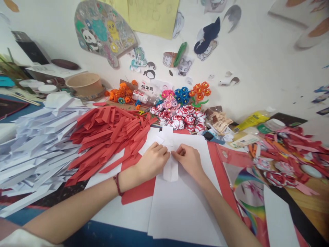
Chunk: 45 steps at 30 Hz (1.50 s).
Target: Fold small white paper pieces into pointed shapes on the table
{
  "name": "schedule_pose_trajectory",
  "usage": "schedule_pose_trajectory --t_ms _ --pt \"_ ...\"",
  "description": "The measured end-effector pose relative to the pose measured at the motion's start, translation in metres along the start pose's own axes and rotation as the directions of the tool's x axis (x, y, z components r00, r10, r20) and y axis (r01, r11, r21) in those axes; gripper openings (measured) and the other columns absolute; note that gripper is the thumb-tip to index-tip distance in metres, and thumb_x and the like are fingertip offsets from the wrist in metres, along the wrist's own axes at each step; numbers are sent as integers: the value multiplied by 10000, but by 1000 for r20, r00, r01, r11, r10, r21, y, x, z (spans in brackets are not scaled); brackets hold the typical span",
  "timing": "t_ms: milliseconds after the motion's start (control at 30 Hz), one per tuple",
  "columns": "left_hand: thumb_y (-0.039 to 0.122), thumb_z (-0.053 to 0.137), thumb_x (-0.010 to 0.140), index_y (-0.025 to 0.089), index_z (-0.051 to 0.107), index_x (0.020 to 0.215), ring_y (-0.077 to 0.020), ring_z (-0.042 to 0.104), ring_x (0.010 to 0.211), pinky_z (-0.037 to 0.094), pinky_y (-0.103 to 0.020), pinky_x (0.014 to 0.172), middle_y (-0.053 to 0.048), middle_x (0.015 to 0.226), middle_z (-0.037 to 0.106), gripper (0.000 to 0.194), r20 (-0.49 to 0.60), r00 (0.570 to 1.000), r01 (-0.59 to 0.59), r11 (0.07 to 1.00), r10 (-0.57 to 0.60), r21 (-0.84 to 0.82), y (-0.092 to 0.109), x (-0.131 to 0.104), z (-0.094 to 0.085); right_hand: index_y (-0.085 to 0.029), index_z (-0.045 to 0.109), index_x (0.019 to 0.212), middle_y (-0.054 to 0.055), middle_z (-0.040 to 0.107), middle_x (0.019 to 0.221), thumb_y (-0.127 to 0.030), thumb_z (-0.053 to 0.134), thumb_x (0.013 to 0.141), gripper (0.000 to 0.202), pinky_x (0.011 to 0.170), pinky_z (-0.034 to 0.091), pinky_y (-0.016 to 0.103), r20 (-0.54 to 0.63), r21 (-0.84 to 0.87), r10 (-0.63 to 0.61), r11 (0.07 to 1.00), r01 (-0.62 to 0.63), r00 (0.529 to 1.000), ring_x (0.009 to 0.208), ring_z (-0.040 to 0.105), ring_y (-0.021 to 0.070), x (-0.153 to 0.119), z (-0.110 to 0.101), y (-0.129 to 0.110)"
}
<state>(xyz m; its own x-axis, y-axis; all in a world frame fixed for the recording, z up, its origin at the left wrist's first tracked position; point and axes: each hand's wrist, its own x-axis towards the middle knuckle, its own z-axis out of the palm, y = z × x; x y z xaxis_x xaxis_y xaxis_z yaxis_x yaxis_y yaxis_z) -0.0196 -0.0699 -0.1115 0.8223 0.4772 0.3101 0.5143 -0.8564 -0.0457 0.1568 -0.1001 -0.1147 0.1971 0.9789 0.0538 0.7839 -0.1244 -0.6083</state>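
Over a stack of white paper sheets (pixel 185 209), my left hand (pixel 153 160) and my right hand (pixel 189 160) meet at a folded white paper strip (pixel 171 173). Both hands are closed, with fingertips pinching the strip from either side. The strip's lower end points toward me, and its middle is partly hidden by my fingers. Just beyond them lie more folded white paper pieces (pixel 167 132). A red paper sheet (pixel 138 192) shows under the white sheets on the left.
Piles of folded white strips (pixel 43 144) and red strips (pixel 110 132) cover the left. Behind stand red-and-white paper flowers (pixel 189 116) and a round tan container (pixel 84 84). A smartwatch (pixel 209 136), a yellow bottle (pixel 252 120) and colourful paper scraps (pixel 295 147) lie right.
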Motion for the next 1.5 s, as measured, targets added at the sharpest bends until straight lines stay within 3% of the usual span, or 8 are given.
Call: schedule_pose_trajectory --t_ms 167,567,1067,1267,1500 --pt "78 435 883 124 566 805 -199 482 719 334 -354 676 -67 763 529 159 -20 995 -91 992 93 83 2 -1 1 -223 538 597 -40 608 538 -404 609 739 241 495 307 238 -7 -6 -6 1000 6 1000 507 542 128 -1 0 0" --pt "101 425 901 124 562 840 -204 482 737 343 -347 673 -68 785 526 152 4 992 -125 987 126 101 1 0 1 -223 511 602 -51 588 531 -382 595 768 245 509 305 236 -9 -26 -41 999 41 999 508 529 121 -3 2 1" --pt "94 450 893 120 560 836 -201 493 729 343 -348 661 -65 780 532 127 4 993 -118 989 118 93 0 1 0 -223 525 670 -59 563 525 -383 583 804 217 528 284 232 -21 -97 -83 992 80 996 507 508 114 -5 3 1" --pt "142 493 891 145 566 828 -198 498 729 361 -349 681 -49 780 546 96 39 998 -58 998 57 27 -4 2 1 -228 532 721 -65 538 532 -338 531 838 161 527 251 226 35 -148 -150 977 154 988 518 498 106 -6 -1 0" --pt "144 494 891 147 576 843 -207 497 746 366 -357 682 -46 798 546 94 37 996 -76 997 75 27 -3 1 0 -229 546 757 -59 541 559 -321 530 834 121 532 275 224 106 -96 -178 977 189 978 528 485 112 -7 -6 1"
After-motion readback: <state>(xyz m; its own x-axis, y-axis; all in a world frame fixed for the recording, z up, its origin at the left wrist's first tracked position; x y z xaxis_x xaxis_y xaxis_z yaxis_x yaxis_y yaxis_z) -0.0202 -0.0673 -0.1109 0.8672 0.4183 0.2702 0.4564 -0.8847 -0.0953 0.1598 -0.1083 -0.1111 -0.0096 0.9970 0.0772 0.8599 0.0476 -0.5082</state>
